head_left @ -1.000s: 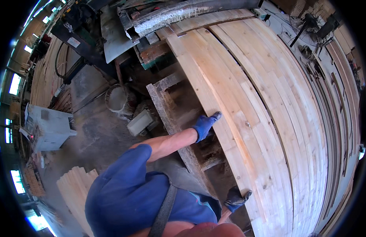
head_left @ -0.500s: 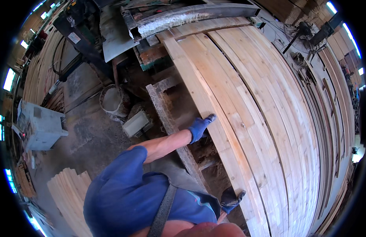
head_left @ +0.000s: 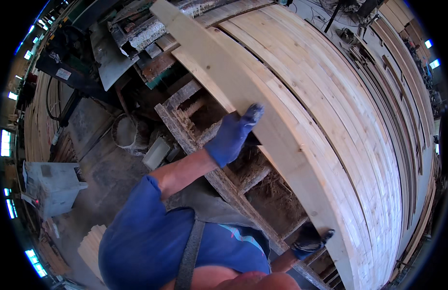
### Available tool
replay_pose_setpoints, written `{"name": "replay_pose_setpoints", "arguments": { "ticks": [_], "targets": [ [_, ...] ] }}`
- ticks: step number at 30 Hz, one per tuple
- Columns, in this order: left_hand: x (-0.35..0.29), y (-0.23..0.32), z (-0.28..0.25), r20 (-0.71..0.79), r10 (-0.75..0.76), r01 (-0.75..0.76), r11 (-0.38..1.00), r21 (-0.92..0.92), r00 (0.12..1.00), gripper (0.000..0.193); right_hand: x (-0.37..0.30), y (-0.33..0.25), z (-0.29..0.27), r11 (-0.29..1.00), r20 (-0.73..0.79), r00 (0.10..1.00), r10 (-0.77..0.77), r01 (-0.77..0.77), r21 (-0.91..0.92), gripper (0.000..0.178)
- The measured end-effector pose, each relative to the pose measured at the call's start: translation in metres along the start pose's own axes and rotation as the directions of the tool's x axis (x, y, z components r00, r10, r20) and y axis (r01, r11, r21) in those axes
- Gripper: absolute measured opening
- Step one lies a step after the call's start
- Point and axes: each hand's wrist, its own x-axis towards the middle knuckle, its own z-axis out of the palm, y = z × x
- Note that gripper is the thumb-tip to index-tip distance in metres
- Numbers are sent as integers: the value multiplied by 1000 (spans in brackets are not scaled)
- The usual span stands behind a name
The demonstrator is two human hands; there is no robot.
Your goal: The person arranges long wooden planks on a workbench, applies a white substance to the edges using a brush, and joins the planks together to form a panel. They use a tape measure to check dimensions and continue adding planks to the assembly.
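A long pale wooden board runs diagonally from the upper left to the lower right, raised over a layer of similar boards set side by side. My left hand, in a blue glove, grips its near edge, thumb on top and the other fingers hidden underneath. Farther along the same edge, near the bottom, my right hand holds on in a blue glove with dark patches. Its thumb also lies over the board, and its fingers are partly hidden.
A crusted frame with crossbars stands between me and the boards. On the floor to the left are a round bucket, a pale rectangular tub and a grey cabinet. A crusted metal beam lies beyond the boards' far end.
The nearest board has come up off the layer and now slants over the boards beside it. Both my hands have risen with it, and my view has shifted.
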Motion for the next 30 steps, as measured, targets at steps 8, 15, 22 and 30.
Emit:
{"name": "replay_pose_setpoints", "arguments": {
  "ticks": [8, 15, 22, 30],
  "targets": [
    [49, -33, 4, 57, -172, 148, 944, 294, 983, 43, 54, -4, 6, -23, 439, 855, 276, -451, 892, 36],
    [46, -86, -52, 57, -679, 620, 698, 359, 732, 53, 34, -51, -11, -625, 704, 707, 66, -520, 582, 32],
    [44, -121, -88, -26, -705, 693, 689, 213, 709, 49, 21, -63, -15, -592, 798, 599, 63, -621, 513, 35],
    [3, -115, -117, -139, -797, 765, 491, 417, 587, 44, -24, -30, -50, -208, 775, 632, -6, -759, 617, 35]
  ]
}}
